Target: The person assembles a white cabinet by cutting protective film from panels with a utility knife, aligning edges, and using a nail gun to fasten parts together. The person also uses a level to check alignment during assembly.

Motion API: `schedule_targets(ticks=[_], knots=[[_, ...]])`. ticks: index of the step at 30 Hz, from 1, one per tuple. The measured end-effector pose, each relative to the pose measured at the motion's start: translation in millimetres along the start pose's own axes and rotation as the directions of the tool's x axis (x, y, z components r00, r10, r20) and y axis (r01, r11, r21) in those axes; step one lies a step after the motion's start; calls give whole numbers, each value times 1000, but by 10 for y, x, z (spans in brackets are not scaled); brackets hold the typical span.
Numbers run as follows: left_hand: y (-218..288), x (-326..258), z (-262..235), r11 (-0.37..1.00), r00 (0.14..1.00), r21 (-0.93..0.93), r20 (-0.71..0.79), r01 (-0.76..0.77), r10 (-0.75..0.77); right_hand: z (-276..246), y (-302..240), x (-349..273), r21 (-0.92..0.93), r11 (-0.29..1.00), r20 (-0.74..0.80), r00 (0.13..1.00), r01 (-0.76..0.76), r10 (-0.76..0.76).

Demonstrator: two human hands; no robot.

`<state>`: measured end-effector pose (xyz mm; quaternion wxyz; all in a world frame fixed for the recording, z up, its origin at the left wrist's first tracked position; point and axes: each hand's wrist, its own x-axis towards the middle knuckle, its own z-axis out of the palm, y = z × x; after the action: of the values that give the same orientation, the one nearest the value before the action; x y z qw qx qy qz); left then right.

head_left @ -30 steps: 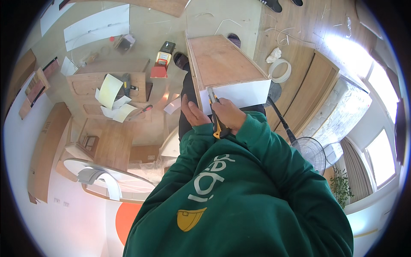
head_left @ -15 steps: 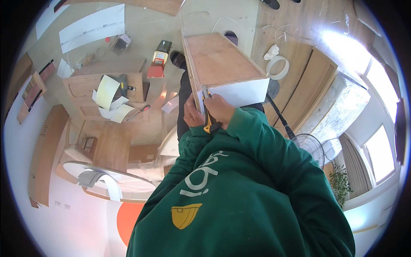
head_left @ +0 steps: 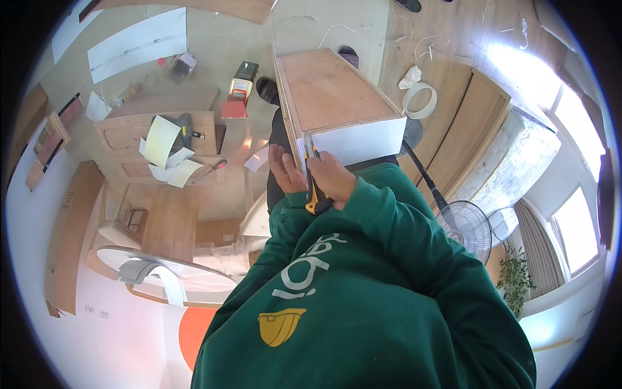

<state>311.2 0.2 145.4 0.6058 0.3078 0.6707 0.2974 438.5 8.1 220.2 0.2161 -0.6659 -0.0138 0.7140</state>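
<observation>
A wooden box [head_left: 340, 91] with a bare brown top and a white-faced end [head_left: 372, 141] stands between my legs, close to my body. My right hand [head_left: 334, 180] is closed around a yellow-and-black utility knife [head_left: 315, 199]. The knife's metal front end points away from me, along the box's near left corner. Beside that corner my left hand [head_left: 287, 170] is open, its fingers stretched out and apart. I cannot make out whether the blade touches the box.
A floor fan [head_left: 463, 227] stands at right, with a roll of white edging strip [head_left: 420, 100] beyond it. Left of the box lie a red-and-black tin [head_left: 240, 91], a low wooden piece [head_left: 155, 136] bearing paper scraps and a power tool [head_left: 186, 129], and a white sheet [head_left: 137, 44].
My left hand's fingers have opened and straightened away from the box's edge. My right hand and the knife have shifted slightly toward my body.
</observation>
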Motion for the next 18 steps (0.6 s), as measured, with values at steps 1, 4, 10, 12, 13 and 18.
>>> schedule_targets(ticks=[1, 4, 10, 12, 13, 18], knots=[[-63, -6, -30, 1000, 1000, -13, -15, 2, -2, -33, -354, -43, 146, 976, 9, 987, -163, 163], [-86, 2, -34, 998, 1000, 55, -21, -17, 18, -86, -695, 31, 155, 928, 32, 941, -339, 338], [54, -10, 68, 993, 999, 114, -25, -32, 35, -165, -362, -80, -102, 991, -44, 996, -83, 78], [166, -46, 128, 993, 998, 108, -52, 36, -31, -209, -293, -154, -51, 992, -28, 993, -120, 118], [163, -17, 138, 995, 997, 92, -67, 48, -42, -218, -468, -186, 86, 971, -27, 974, -222, 225], [279, -58, 186, 991, 998, 122, -43, 48, -43, -172, -570, -211, 50, 963, -31, 964, -264, 266]])
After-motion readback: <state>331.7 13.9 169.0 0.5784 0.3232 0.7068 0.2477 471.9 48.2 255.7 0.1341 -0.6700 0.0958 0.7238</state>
